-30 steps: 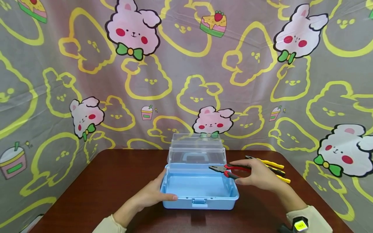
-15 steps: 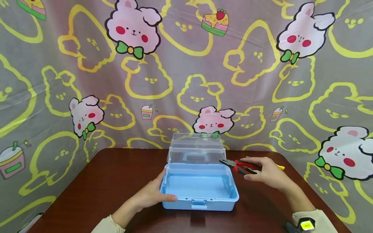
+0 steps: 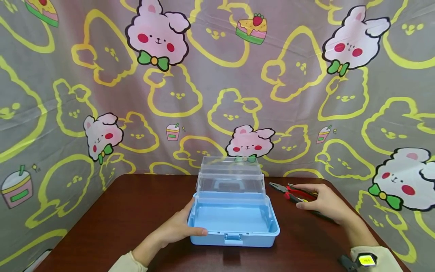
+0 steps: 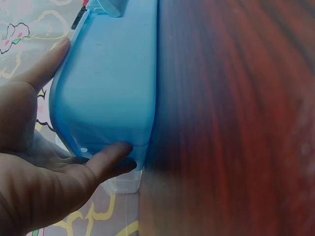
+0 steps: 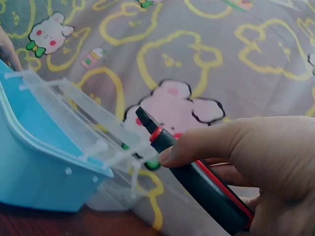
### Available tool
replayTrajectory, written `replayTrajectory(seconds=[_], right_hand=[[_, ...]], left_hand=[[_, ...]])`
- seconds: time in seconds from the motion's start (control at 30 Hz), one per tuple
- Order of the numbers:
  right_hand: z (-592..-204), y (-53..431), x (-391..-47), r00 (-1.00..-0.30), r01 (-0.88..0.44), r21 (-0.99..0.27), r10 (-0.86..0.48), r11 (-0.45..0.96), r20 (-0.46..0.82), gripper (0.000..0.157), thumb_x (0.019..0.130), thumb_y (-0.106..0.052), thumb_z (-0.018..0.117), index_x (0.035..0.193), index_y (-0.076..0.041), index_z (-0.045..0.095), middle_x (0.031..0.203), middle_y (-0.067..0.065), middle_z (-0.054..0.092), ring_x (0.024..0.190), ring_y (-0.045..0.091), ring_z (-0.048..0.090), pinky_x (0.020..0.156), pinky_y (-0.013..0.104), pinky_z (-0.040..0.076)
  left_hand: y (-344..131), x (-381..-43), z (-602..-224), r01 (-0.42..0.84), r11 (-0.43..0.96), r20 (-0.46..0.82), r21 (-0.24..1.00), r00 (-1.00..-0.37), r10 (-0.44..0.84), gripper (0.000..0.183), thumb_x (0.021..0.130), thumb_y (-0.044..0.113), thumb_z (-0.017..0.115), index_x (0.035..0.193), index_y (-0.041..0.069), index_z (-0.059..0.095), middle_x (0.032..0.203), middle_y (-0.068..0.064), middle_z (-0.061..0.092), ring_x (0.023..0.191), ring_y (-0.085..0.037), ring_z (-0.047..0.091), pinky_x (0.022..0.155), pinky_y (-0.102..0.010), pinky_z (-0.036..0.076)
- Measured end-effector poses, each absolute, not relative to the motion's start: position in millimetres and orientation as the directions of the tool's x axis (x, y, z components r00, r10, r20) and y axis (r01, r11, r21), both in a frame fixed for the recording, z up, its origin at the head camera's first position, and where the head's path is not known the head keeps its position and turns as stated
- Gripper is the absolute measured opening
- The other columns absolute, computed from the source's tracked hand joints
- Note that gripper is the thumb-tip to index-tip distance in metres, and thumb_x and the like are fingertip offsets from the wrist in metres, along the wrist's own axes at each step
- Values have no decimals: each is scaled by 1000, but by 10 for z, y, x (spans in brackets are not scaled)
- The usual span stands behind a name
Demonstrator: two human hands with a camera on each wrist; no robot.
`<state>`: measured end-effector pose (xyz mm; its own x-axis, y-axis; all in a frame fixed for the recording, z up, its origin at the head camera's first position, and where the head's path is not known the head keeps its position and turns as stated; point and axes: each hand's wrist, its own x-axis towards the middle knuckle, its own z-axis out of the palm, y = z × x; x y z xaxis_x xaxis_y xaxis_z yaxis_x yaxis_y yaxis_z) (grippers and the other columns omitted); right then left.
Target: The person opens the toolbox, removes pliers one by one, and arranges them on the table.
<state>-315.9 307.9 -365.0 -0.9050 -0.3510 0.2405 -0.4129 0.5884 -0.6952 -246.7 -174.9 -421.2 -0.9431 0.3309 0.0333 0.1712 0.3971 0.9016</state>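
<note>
My left hand (image 3: 175, 226) grips the left side of a light blue toolbox (image 3: 204, 239), its thumb lying over the front rim. The clear lid (image 3: 231, 170) stands raised at the back. In the left wrist view, the fingers and thumb wrap the end of the box (image 4: 110, 73). To the right of the box, my right hand (image 3: 326, 202) holds red-and-black combination pliers (image 3: 293, 192) by the handles, their jaws pointing left. The right wrist view shows thumb and fingers around the pliers' handle (image 5: 206, 191). Inside the toolbox, the blue bottom shows.
Another tool with yellow-and-black handles (image 3: 323, 216) lies on the table behind and under my right hand, mostly hidden. The dark wooden table (image 3: 136, 204) extends to both sides of the box. A patterned cloth (image 3: 217, 75) hangs behind and beside it.
My right hand has carried the pliers rightward, from over the toolbox's right side to above the yellow-handled tool, which it now mostly covers. My left hand and the toolbox have stayed put.
</note>
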Motion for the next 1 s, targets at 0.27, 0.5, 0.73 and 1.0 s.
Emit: replayTrajectory(seconds=[0.27,0.5,0.73,1.0], right_hand=[[-3827,3259,-3259,-929,-354,-677,-329,645,172,62,81,-27,90,135,-6,68,135,19,62,113,33,58,84,43,50],[-3974,3369,-3325,-941,-309,-696,-316,648,123,63,81,-23,90,136,-2,66,132,20,65,109,33,60,80,37,51],[-4105,3494,-3360,-947,-285,-675,-309,681,88,59,81,-25,89,131,-1,69,127,18,68,112,33,63,80,36,52],[-4257,3575,-3399,-967,-200,-662,-256,722,13,64,80,-30,90,132,0,68,130,22,66,122,41,58,88,46,51]], left_hand=[[-1742,-2482,-4216,166,408,28,898,-946,322,124,82,40,89,167,9,4,161,-23,31,127,-35,49,105,-59,41],[-1753,-2480,-4226,169,410,31,896,-946,323,124,82,40,89,167,8,4,160,-23,33,127,-36,49,104,-59,41],[-1763,-2461,-4219,182,401,45,898,-943,328,123,82,39,89,167,8,4,159,-23,34,126,-34,50,104,-57,42],[-1751,-2449,-4209,170,421,35,891,-950,311,124,82,40,89,166,6,5,160,-24,33,129,-35,48,105,-58,40]])
